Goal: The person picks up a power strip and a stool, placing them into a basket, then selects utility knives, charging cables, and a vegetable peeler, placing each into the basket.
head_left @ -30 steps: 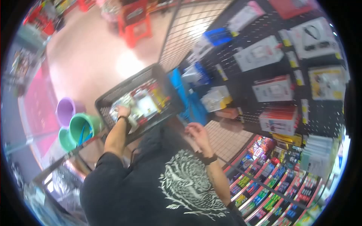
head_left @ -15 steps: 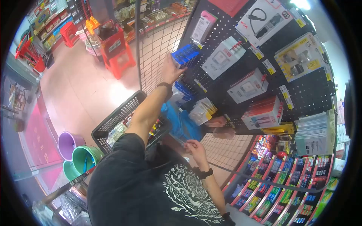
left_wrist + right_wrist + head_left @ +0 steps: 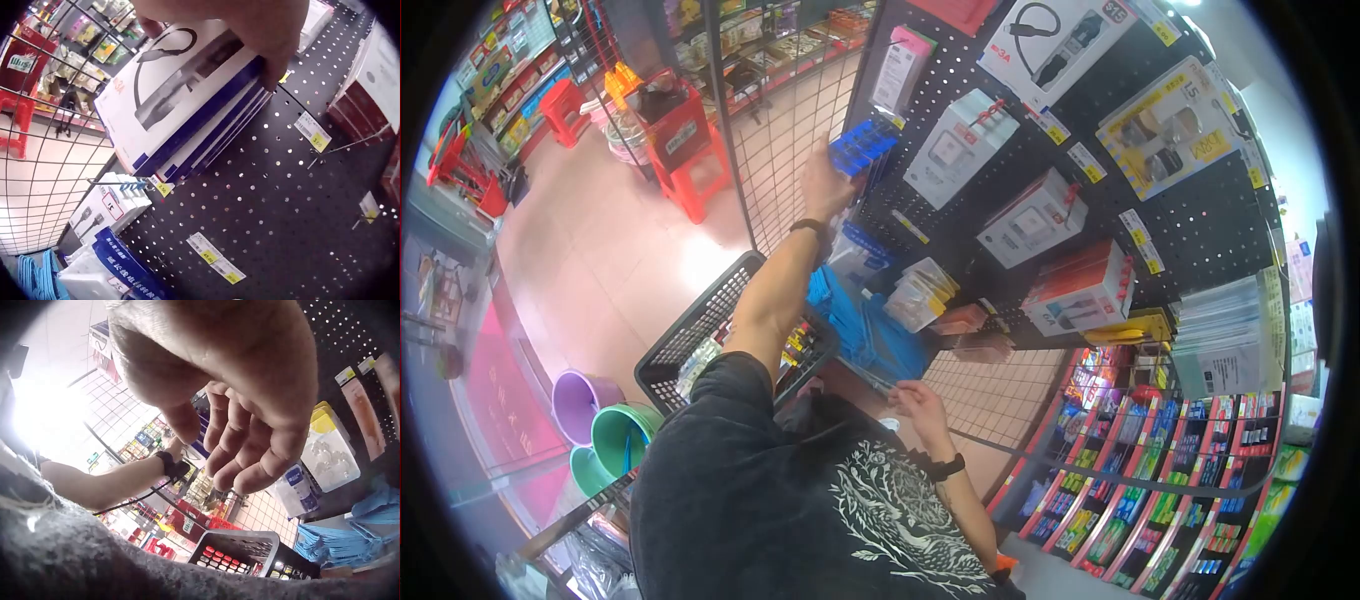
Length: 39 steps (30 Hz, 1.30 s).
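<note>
My left hand (image 3: 828, 185) is raised to the pegboard and grips a stack of blue-edged cable boxes (image 3: 863, 147). In the left wrist view the front box (image 3: 181, 94) shows a picture of a black cable and plug, with more boxes packed behind it. The fingers lie over the stack's upper end, partly out of that view. My right hand (image 3: 920, 408) hangs in front of my body, its fingers loosely curled around nothing, as the right wrist view also shows. Below the left forearm is a dark shopping basket (image 3: 700, 318) with several packaged goods, partly hidden by the arm.
Boxed chargers (image 3: 960, 148) and other packs hang on the black pegboard (image 3: 275, 206). Blue hangers (image 3: 870, 335) are by the basket. A wire grid (image 3: 775, 150) stands beyond the left hand. Green (image 3: 620, 440) and purple buckets (image 3: 585, 405) are at left, a candy rack (image 3: 1140, 490) at lower right.
My left hand has gone from inside the basket up to the blue-edged boxes and taken hold of them. The right hand stays in front of my body. The head view has shifted.
</note>
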### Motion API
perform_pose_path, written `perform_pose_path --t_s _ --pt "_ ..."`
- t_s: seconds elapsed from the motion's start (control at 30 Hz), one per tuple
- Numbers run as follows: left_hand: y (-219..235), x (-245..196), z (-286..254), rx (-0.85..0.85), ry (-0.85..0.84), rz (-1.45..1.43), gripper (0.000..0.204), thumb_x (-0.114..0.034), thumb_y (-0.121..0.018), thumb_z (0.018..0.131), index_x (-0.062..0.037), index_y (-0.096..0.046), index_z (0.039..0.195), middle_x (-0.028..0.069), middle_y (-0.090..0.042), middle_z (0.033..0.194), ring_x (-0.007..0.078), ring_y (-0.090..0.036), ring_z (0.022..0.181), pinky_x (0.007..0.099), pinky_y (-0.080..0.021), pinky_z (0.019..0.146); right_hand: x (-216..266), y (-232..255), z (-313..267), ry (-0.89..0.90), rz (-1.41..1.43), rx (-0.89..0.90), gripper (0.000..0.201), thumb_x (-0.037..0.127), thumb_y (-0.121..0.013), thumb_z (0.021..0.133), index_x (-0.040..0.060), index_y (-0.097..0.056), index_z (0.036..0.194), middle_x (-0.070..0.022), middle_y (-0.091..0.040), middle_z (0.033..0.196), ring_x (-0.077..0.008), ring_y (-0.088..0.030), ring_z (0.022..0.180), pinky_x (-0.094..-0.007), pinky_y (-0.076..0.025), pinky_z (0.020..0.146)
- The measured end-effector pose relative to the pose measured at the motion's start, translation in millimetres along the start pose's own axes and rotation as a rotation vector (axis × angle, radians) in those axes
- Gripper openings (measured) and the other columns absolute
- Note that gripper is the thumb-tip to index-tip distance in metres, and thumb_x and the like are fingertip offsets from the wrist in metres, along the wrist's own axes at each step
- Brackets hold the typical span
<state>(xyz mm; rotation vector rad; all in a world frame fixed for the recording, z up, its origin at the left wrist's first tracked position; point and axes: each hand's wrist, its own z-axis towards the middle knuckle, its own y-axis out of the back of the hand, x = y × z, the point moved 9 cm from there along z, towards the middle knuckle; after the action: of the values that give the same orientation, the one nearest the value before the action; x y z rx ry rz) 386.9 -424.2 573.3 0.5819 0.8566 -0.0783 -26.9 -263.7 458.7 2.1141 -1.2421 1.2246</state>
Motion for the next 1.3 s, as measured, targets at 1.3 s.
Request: perform_pose_path --t_s 1.3 --pt "80 172 -154 0.287 0.347 0.042 0.039 -0.030 -0.062 0.086 0.0023 -0.063 0.108 0.0211 -0.062 0.110 0.0302 -0.064 0.094 0.0394 -0.049 0.086 -9 -21 -1 -0.013 -0.080 0.045 0.024 0.009 -0.059 0.092 -0.0012 -0.057 0.114 -0.0118 -0.067 0.101 -0.0152 -0.064 0.088 -0.0247 -0.052 0.074"
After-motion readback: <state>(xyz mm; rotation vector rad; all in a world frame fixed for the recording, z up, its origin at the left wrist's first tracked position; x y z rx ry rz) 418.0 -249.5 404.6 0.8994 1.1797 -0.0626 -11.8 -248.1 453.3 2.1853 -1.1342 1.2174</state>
